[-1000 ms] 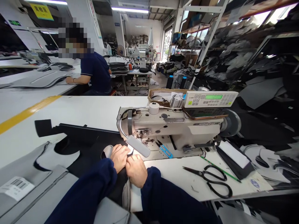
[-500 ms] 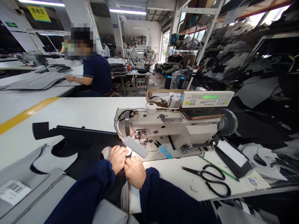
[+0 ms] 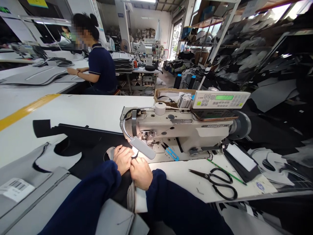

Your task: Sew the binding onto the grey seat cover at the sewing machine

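My left hand [image 3: 123, 160] and my right hand [image 3: 141, 173] sit close together just in front of the presser foot of a white industrial sewing machine [image 3: 181, 129]. Both hands grip the edge of a large black fabric piece [image 3: 97, 153], which runs left across the table. A curved grey panel [image 3: 29, 160] with a barcode label [image 3: 17, 189] lies under and beside it. A gooseneck lamp head [image 3: 142, 148] hangs just past my fingers. The needle is hidden behind the lamp and my hands.
Blue thread snips [image 3: 171, 153] lie on the machine bed. Black-handled shears [image 3: 212, 179] and a green stick [image 3: 226, 171] rest on the white table [image 3: 73, 107] to the right. A co-worker [image 3: 100, 65] sews behind. Shelves [image 3: 244, 49] hold stacked material.
The view has tilted slightly, so the table sits higher in the picture. My hands stay by the presser foot. The co-worker's head has shifted.
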{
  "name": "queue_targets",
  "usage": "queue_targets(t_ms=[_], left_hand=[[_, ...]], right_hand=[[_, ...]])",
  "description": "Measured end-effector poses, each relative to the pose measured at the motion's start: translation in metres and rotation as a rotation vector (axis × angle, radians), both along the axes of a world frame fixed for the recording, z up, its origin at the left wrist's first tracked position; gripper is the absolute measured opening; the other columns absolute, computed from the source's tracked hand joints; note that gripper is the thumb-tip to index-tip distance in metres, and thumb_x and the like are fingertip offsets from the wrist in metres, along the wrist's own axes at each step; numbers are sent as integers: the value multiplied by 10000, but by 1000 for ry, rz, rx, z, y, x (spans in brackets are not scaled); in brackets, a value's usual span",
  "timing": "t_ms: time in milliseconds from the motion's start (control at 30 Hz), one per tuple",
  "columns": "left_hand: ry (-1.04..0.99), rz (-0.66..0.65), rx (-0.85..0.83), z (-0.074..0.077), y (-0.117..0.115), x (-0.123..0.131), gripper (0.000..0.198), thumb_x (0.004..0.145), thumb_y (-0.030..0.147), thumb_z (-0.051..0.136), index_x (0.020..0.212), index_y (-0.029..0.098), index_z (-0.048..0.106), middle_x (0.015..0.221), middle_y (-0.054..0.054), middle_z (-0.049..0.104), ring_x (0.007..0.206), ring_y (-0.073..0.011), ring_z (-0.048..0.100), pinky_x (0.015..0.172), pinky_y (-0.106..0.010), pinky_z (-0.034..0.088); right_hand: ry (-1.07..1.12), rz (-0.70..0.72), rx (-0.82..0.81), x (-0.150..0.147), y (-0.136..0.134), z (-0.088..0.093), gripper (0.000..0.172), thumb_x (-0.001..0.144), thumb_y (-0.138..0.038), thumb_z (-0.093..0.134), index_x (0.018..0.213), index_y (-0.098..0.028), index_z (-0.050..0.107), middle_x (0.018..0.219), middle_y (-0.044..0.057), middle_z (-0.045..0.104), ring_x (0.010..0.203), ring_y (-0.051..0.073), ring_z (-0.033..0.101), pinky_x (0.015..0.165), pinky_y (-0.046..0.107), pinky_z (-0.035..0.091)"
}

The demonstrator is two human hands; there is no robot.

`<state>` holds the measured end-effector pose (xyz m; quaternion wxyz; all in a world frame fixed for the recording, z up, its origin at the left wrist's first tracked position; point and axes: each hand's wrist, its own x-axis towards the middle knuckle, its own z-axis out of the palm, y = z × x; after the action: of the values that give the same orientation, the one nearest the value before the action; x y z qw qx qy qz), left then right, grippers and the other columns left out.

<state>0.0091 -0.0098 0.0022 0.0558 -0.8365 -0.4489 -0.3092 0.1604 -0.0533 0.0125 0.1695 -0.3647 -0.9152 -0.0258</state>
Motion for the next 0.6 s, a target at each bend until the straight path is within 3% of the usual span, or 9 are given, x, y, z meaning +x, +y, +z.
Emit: queue_targets(t_ms=[200,367,467,600], left_hand=[[42,38,-28,7,-4,-4,248,821,77,446,831,213,653,861,-2,657,867,-198,553,967,-447,305],[59,16,-83,6,-2,-15,288,893,129,423,929,222,693,918,-25,667,861,-190,546,950,-434,297],[79,-16,-108,10,2,-21,272,910,165,447,958,234,705,915,-25,666,834,-187,524,876,-398,333],[148,-60,-117,18,5,-22,273,897,157,461,899,250,718,861,-13,664,809,-180,509,848,-379,331]], right_hand=[[-32,91,-45,4,1,5,171,725,-111,603,893,-86,594,904,102,483,840,266,432,708,387,396],[-24,254,-85,5,-2,7,375,775,-101,606,1141,-163,554,1032,80,503,905,260,446,736,373,388],[-25,381,-82,5,-2,4,251,855,-86,566,1090,-177,579,1043,83,527,973,253,462,779,358,397],[20,429,-80,8,-2,-5,113,918,-72,510,986,-112,591,1026,129,551,1011,240,494,802,331,421]])
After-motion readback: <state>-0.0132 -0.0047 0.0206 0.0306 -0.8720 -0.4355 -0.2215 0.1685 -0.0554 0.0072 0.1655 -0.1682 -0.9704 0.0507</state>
